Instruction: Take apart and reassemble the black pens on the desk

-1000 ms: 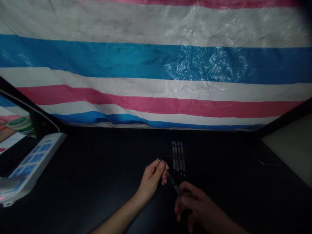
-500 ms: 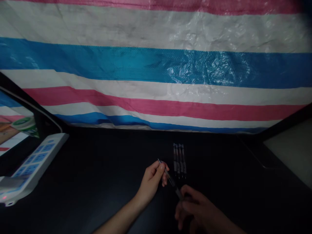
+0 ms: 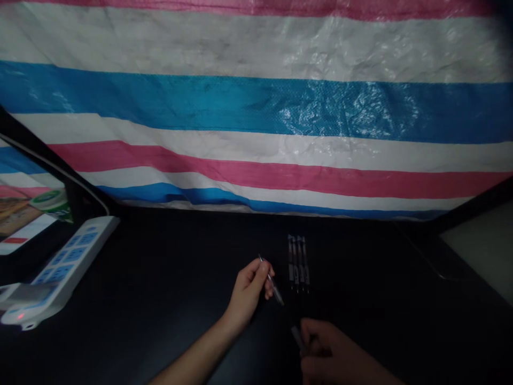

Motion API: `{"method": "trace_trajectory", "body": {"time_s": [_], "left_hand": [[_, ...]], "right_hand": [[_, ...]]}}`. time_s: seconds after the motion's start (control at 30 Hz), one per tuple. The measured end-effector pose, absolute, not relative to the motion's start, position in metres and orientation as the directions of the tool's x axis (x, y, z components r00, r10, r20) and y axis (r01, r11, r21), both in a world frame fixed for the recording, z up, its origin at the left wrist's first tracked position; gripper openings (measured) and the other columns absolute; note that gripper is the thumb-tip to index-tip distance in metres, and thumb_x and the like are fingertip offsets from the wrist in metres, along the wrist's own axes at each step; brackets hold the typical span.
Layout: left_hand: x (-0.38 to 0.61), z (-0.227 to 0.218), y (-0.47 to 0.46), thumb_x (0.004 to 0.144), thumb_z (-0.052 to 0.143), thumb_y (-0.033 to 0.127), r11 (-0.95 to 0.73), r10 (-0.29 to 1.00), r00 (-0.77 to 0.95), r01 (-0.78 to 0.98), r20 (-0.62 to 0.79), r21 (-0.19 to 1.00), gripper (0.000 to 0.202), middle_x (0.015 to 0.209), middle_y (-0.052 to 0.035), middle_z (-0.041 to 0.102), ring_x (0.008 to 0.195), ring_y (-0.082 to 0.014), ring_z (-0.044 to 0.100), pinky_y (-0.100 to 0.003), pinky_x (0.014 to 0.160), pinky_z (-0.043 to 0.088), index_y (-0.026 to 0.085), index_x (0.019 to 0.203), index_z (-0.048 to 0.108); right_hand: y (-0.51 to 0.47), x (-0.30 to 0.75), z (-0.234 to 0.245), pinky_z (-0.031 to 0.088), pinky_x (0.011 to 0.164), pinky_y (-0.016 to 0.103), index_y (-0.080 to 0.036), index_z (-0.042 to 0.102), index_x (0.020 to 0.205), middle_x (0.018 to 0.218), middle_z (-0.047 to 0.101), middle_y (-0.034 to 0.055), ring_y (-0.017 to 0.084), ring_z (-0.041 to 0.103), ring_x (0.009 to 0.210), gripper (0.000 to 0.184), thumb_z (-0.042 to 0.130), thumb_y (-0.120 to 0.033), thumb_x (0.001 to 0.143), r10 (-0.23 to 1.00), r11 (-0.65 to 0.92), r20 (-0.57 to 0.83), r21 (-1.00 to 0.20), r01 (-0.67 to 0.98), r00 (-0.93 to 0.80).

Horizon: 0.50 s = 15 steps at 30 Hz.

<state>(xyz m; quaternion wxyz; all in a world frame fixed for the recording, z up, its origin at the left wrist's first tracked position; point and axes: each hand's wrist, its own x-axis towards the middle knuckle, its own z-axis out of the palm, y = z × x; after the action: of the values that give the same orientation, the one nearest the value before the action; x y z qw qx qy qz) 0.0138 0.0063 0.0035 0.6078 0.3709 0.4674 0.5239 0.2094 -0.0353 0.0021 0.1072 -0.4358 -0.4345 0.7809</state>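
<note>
In the head view my left hand pinches a slim clear pen barrel between thumb and fingers. The barrel slants down to the right, and its thin upper end sticks out above my thumb. My right hand, lower and to the right, is closed on a dark grey pen part that looks like the grip section. A dark gap shows between the two parts. Several similar pens with grey grips lie side by side just beyond my hands, tips towards me.
A white power strip with blue sockets, a plug and a red light lies at the left on the black tabletop. Behind it are a green-and-white container and papers. A striped plastic sheet hangs across the back.
The pen has come apart. My right hand has moved down and slightly right with the grey part, while my left hand keeps the clear barrel nearly in place. The view has shifted slightly.
</note>
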Motion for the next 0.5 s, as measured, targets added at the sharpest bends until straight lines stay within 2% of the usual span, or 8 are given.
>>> {"method": "trace_trajectory", "body": {"time_s": [0.13, 0.3, 0.5], "left_hand": [[0.0082, 0.0061, 0.0124, 0.081, 0.063, 0.055, 0.151, 0.979, -0.070, -0.385, -0.192, 0.911, 0.042, 0.052, 0.0052, 0.047, 0.046, -0.0076, 0.042, -0.019, 0.047, 0.032, 0.015, 0.075, 0.059], [0.0051, 0.0062, 0.0165, 0.078, 0.066, 0.056, 0.148, 0.968, -0.113, -0.468, -0.226, 0.871, 0.043, 0.052, 0.0056, 0.046, 0.045, -0.0066, 0.042, -0.018, 0.046, 0.033, 0.013, 0.076, 0.060], [0.0074, 0.0062, 0.0140, 0.080, 0.066, 0.053, 0.171, 0.971, -0.068, -0.468, -0.228, 0.867, 0.041, 0.052, 0.0053, 0.048, 0.046, -0.0064, 0.043, -0.018, 0.046, 0.034, 0.013, 0.075, 0.060]], "right_hand": [[-0.0344, 0.2121, 0.0036, 0.024, 0.042, 0.015, -0.018, 0.044, 0.073, 0.055, 0.055, -0.0066, 0.003, 0.040, 0.043, 0.022, 0.065, -0.016, 0.069, 0.526, -0.567, -0.594, -0.778, 0.271, -0.608], [-0.0340, 0.2139, -0.0005, 0.026, 0.044, 0.016, -0.018, 0.044, 0.073, 0.054, 0.050, -0.0077, 0.004, 0.039, 0.045, 0.022, 0.065, -0.015, 0.070, 0.535, -0.553, -0.578, -0.791, 0.261, -0.616], [-0.0339, 0.2141, -0.0010, 0.028, 0.043, 0.015, -0.018, 0.044, 0.074, 0.057, 0.059, -0.0045, 0.004, 0.045, 0.045, 0.025, 0.068, -0.020, 0.069, 0.561, -0.544, -0.553, -0.807, 0.230, -0.616]]}}
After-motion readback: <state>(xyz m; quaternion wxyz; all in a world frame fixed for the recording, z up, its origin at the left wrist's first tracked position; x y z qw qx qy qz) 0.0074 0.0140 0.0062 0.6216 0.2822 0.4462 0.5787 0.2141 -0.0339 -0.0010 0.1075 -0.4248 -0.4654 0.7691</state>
